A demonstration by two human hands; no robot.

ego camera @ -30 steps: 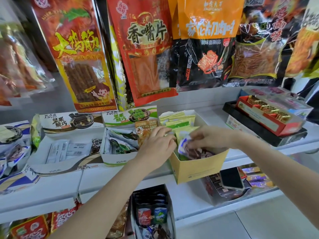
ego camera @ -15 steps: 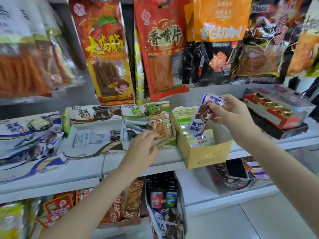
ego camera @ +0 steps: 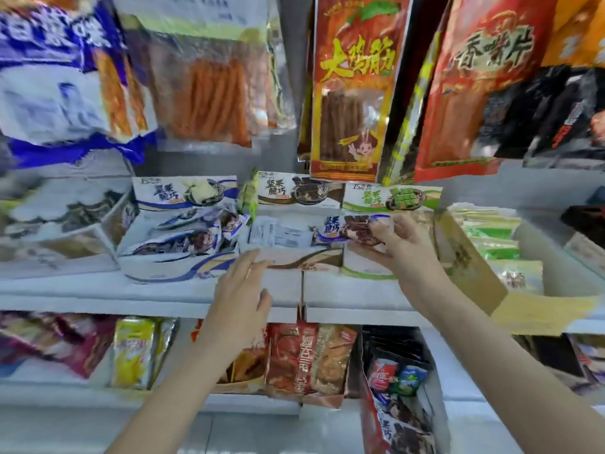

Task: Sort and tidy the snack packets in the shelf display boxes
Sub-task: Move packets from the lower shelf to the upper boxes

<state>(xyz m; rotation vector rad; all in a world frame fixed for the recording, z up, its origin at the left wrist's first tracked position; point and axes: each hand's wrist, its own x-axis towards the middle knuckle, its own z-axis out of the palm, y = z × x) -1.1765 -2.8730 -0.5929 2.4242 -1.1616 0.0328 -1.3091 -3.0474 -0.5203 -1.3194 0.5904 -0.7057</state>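
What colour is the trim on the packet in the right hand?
Blue trim on white, with a brown picture, on the packet that the right hand pinches; head view.

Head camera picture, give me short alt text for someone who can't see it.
A person's right hand holds a blue-and-white snack packet over the brown display box on a shop shelf, while the left hand reaches toward the box's front edge. Blue, green and yellow boxes sit alongside, with large snack bags hanging above.
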